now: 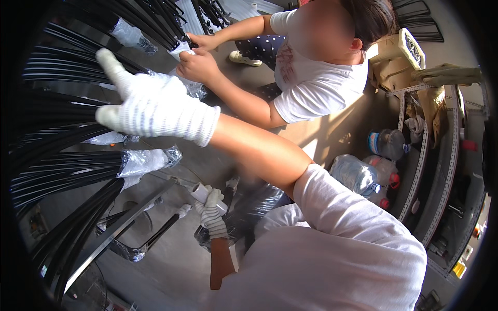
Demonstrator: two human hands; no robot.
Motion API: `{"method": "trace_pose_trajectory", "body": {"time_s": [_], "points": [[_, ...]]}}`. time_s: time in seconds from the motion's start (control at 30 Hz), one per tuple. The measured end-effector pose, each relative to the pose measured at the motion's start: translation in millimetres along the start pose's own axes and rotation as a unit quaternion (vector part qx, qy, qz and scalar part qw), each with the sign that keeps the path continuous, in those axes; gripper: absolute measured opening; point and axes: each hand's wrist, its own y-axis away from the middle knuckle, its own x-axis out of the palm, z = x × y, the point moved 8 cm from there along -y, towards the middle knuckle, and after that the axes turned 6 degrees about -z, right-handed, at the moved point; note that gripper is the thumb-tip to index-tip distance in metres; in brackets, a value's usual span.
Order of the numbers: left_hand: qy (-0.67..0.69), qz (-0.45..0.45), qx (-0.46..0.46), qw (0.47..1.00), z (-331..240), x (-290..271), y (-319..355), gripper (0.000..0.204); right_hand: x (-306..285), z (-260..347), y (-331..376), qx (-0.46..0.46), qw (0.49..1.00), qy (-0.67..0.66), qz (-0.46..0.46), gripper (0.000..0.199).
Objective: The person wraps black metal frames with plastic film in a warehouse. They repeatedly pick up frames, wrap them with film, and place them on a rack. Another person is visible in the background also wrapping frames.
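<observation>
My right hand (150,106), in a white knit glove, is stretched out to the upper left with its fingers spread and nothing in it, close to bundles of long black rods (67,171) whose ends are wrapped in clear plastic (142,160). My left hand (210,210), also gloved, is lower down and grips a small white roll (199,192) above a black plastic bag (254,202). Across from me another person in a white shirt (316,85) holds the wrapped end of a rod bundle (181,49) with both bare hands.
More black rod bundles (57,67) fan out on the left. A grey metal bar (119,228) lies on the floor below them. Large water bottles (358,173) stand by a slotted metal rack (420,171) on the right, with cardboard boxes (397,52) behind.
</observation>
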Motion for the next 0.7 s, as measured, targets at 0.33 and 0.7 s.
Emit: {"method": "trace_pose_trajectory", "body": {"time_s": [0.33, 0.7], "points": [[-0.305, -0.018, 0.312, 0.900, 102, -93, -104, 0.040, 147, -115, 157, 0.063, 0.944, 0.143, 0.292, 0.020], [0.330, 0.013, -0.164, 0.930, 66, -29, -53, 0.034, 140, -136, 191, 0.076, 0.989, 0.094, 0.081, 0.029]]}}
